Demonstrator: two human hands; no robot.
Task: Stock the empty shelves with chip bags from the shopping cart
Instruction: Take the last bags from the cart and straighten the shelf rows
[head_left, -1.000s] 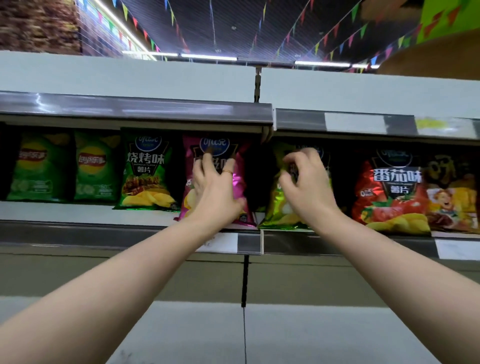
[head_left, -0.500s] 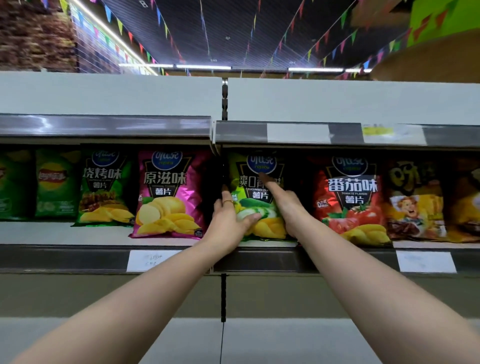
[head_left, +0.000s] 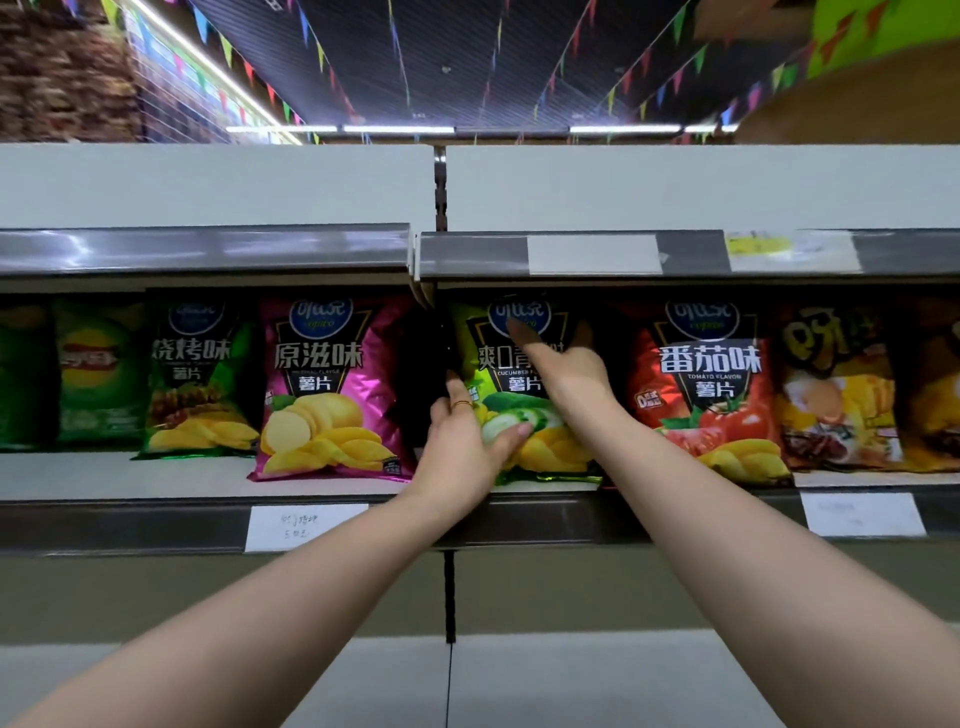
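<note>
Your two bare forearms reach up from the bottom of the view, over the grey metal shelf rail (head_left: 156, 525) with its white handwritten price tag (head_left: 306, 525). Your left hand (head_left: 462, 447) grips the lower left corner of the glossy lime-green cucumber chip bag (head_left: 545, 452). The thumb lies across the front, the fingers wrap round the left edge, and one finger wears a thin gold ring (head_left: 461, 404). Your right hand (head_left: 566, 369) rests higher on the same bag, holding nothing, with its index finger straight and touching the round blue logo. The other fingers look loosely spread, though blur makes that uncertain. The bag stands upright on the white shelf board (head_left: 104, 475), between a magenta foil chip bag (head_left: 332, 389) on the left and a red tomato chip bag (head_left: 711, 405) close on the right. Above runs the upper grey shelf rail (head_left: 208, 249), and beyond it strings of coloured pennants (head_left: 311, 47) hang under a dark ceiling.
</note>
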